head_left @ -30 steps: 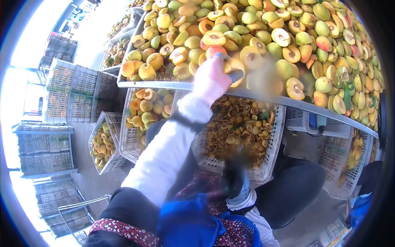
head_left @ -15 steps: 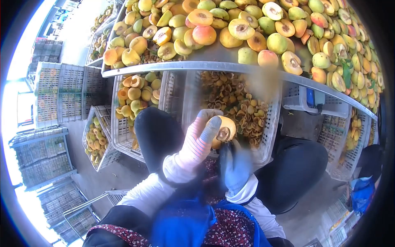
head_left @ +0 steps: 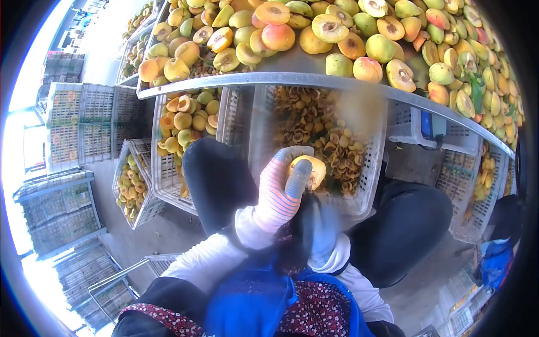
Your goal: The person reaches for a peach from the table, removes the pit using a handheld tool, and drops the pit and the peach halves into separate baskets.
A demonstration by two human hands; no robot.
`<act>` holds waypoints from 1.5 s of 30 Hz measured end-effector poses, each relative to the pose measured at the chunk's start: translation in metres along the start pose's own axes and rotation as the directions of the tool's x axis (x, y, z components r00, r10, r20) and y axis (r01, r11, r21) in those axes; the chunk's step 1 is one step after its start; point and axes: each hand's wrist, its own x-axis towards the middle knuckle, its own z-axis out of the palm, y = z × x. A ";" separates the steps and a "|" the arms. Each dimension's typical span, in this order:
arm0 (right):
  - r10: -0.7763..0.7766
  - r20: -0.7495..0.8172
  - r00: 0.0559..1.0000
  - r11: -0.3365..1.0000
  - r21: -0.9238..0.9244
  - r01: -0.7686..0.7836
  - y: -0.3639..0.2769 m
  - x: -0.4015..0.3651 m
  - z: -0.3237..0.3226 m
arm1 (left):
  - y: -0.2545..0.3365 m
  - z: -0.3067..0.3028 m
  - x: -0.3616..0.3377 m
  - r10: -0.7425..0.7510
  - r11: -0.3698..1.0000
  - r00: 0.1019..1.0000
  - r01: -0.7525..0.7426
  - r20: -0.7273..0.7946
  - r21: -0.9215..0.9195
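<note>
My left hand (head_left: pixel 281 188), in a striped knit glove with grey fingertips, is closed around a halved apricot (head_left: pixel 316 171). The thumb lies across the fruit and hides part of its cut face. Just below, my right hand (head_left: pixel 324 230), in a blue-grey glove, is smeared by motion. A dark, slim tool (head_left: pixel 306 216) shows in it, its tip close to the fruit; its exact kind is hidden by the blur. Both hands are above the near end of a white crate (head_left: pixel 368 185) holding brown pits and scraps (head_left: pixel 337 154).
A metal-edged table (head_left: pixel 269 78) ahead carries many halved apricots (head_left: pixel 330 28). Left of my knee is a crate (head_left: pixel 168 185) of apricot halves, with a smaller crate (head_left: pixel 149 191) beyond. Stacked crates (head_left: pixel 84 126) stand farther left. More crates (head_left: pixel 466 208) are at right.
The apricot half has turned in my left hand, so its hollow is less visible and the thumb covers more of it. My right hand has shifted slightly down. The view has tilted a little.
</note>
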 end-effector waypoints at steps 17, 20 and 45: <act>-0.406 0.689 0.600 -0.893 -0.162 -0.419 0.000 0.030 -0.019 | -0.007 -0.019 0.016 -0.045 0.997 0.926 0.019 0.374 0.073; -0.433 0.632 0.642 -0.890 -0.188 -0.415 -0.001 0.028 -0.015 | -0.010 -0.010 0.005 -0.251 0.938 0.924 0.305 0.289 -0.162; 0.428 0.855 0.294 -0.523 0.499 -0.691 0.002 0.035 -0.004 | 0.085 -0.026 0.219 0.357 -0.369 0.853 -0.247 0.382 0.896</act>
